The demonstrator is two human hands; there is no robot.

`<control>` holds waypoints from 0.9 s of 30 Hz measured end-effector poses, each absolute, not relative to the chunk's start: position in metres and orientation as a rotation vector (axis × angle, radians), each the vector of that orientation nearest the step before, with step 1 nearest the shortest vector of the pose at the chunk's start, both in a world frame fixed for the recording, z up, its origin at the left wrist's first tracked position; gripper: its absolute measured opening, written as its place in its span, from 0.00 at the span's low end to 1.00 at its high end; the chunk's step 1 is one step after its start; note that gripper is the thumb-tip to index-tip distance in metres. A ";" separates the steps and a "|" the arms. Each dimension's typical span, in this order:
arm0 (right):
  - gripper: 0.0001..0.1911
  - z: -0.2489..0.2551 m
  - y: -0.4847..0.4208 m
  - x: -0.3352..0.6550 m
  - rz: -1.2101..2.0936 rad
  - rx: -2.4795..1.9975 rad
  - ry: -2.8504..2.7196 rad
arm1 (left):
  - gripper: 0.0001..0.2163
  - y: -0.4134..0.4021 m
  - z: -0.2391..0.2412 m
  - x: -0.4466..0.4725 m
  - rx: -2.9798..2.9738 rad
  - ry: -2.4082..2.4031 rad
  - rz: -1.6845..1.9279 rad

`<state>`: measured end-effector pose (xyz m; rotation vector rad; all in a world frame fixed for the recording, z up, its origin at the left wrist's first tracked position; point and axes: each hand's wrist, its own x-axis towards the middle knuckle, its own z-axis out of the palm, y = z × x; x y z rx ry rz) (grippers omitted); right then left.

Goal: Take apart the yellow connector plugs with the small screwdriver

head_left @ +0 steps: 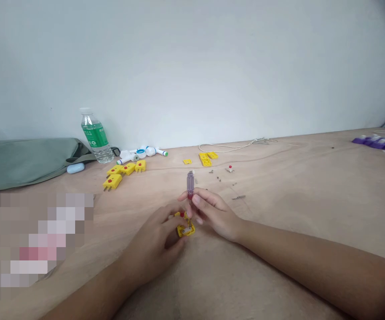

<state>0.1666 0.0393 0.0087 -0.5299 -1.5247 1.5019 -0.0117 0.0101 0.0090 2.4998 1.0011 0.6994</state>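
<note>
My left hand (161, 242) pinches a small yellow connector (185, 224) with a red dot, holding it down on the wooden table (295, 191). My right hand (212, 213) grips a small screwdriver (190, 186) with a clear purple and red handle. The screwdriver stands upright with its tip down in the connector. Both hands meet near the table's middle.
Several more yellow connectors (122, 173) lie behind, with yellow cover plates (206, 158), loose screws (219, 178) and a white cable (232, 145). A water bottle (94, 135), a grey-green bag (22, 162) and white parts (139, 153) stand at the back left. Purple items (381, 143) lie at far right.
</note>
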 end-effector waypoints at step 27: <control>0.10 0.007 0.041 0.169 1.490 -0.533 -1.601 | 0.16 0.010 0.007 -0.012 2.499 1.018 0.693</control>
